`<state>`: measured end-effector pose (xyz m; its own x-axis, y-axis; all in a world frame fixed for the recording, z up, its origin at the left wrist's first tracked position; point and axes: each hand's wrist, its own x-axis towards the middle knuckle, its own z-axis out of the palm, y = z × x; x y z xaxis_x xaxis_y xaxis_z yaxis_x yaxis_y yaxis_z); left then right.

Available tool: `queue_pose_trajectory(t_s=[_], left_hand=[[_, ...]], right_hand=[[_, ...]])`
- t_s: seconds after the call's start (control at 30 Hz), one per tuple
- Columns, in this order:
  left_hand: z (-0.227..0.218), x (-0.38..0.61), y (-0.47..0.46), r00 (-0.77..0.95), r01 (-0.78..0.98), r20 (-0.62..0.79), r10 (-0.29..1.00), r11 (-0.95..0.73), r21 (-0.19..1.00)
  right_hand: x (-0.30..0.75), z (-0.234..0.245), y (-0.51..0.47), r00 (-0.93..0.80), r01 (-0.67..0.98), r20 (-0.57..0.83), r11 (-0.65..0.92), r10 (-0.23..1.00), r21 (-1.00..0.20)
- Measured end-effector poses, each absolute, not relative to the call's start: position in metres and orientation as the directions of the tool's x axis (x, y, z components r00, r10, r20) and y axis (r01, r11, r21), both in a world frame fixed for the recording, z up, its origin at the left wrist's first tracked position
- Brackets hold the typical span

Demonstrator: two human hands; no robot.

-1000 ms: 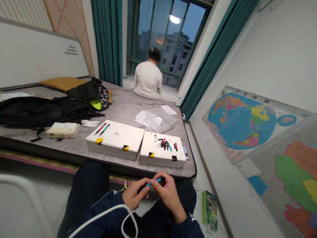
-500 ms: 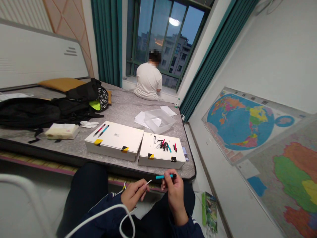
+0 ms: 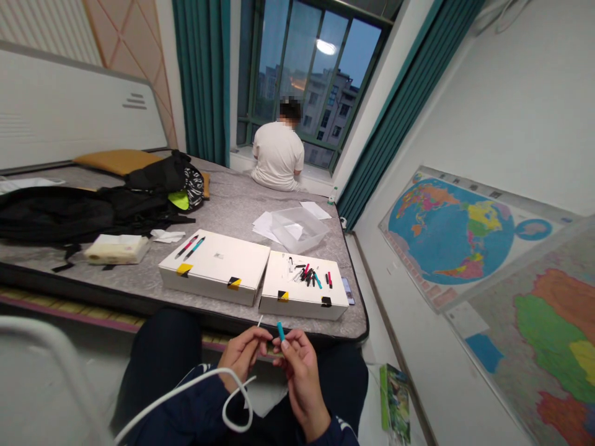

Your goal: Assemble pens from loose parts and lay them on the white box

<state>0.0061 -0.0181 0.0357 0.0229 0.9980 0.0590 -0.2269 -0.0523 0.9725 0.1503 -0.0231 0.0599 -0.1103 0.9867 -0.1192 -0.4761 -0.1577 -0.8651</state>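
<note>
Between the fingers of my left hand (image 3: 242, 356) is a thin white pen refill (image 3: 260, 321), its tip pointing up. My right hand (image 3: 300, 365) pinches a blue pen barrel (image 3: 281, 331), tilted upward, close beside the left fingertips. The barrel's lower end is hidden by my fingers. Beyond my hands, a pile of pen parts (image 3: 307, 274) in black, red, blue and white lies on the right white box (image 3: 274, 297). A red pen (image 3: 186, 246) and a blue pen (image 3: 194, 248) lie side by side on the left white box (image 3: 232, 260).
A clear plastic bin (image 3: 302, 229) and paper sheets (image 3: 266, 224) lie behind the boxes on the grey mattress (image 3: 223, 204). To the left are a tissue pack (image 3: 116, 249) and a black backpack (image 3: 69, 210). A white cable (image 3: 186, 390) loops before my left forearm. One person (image 3: 279, 155) sits by the window.
My right hand has moved left and turned the blue barrel from level to upright, nearer my left hand. My left hand has shifted slightly left, and the refill now points more upward.
</note>
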Motion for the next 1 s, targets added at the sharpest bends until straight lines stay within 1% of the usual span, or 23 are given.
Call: queue_pose_trajectory(t_s=[0.07,0.17,0.33,0.47,0.6,0.67,0.7,0.77,0.83,0.9,0.93,1.0], left_hand=[[0.037,0.002,-0.017,0.03,-0.159,0.073,0.997,-0.067,0.985],[0.041,-0.002,-0.016,0.026,-0.029,0.14,0.99,-0.139,0.99],[0.041,-0.005,-0.015,0.024,0.126,0.219,0.975,-0.221,0.967],[0.039,-0.009,-0.014,0.019,0.246,0.241,0.97,-0.238,0.94],[0.038,-0.014,-0.012,0.011,0.266,0.267,0.964,-0.26,0.928],[0.038,-0.015,-0.012,0.013,0.258,0.287,0.958,-0.281,0.925],[0.038,-0.015,-0.012,0.014,0.26,0.294,0.956,-0.288,0.922],[0.038,-0.014,-0.013,0.013,0.269,0.3,0.954,-0.292,0.918],[0.037,-0.013,-0.014,0.022,0.273,0.299,0.954,-0.294,0.916],[0.038,-0.012,-0.014,0.049,0.285,0.303,0.952,-0.304,0.909],[0.038,-0.012,-0.015,0.062,0.299,0.309,0.949,-0.313,0.902],[0.038,-0.012,-0.015,0.071,0.331,0.329,0.942,-0.333,0.883]], right_hand=[[0.147,0.057,-0.024,-0.148,-0.462,-0.096,-0.154,0.984,-0.874],[0.145,0.055,-0.022,-0.219,-0.395,-0.059,-0.144,0.974,-0.907],[0.148,0.057,-0.012,-0.284,-0.311,-0.016,-0.108,0.959,-0.944],[0.15,0.055,-0.003,-0.348,-0.277,-0.008,-0.111,0.937,-0.954],[0.155,0.047,0.005,-0.408,-0.21,-0.028,-0.124,0.913,-0.97],[0.161,0.041,0.017,-0.428,-0.149,-0.026,-0.099,0.904,-0.984],[0.165,0.036,0.026,-0.417,-0.103,-0.02,-0.069,0.908,-0.992],[0.174,0.024,0.053,-0.322,0.014,0.004,0.009,0.947,-1.0],[0.184,0.01,0.085,-0.156,0.24,0.068,0.104,0.985,-0.965],[0.192,-0.002,0.119,-0.041,0.489,0.157,0.157,0.987,-0.858],[0.195,-0.007,0.134,-0.029,0.585,0.181,0.163,0.983,-0.794],[0.199,-0.011,0.16,-0.037,0.72,0.195,0.161,0.98,-0.675]])
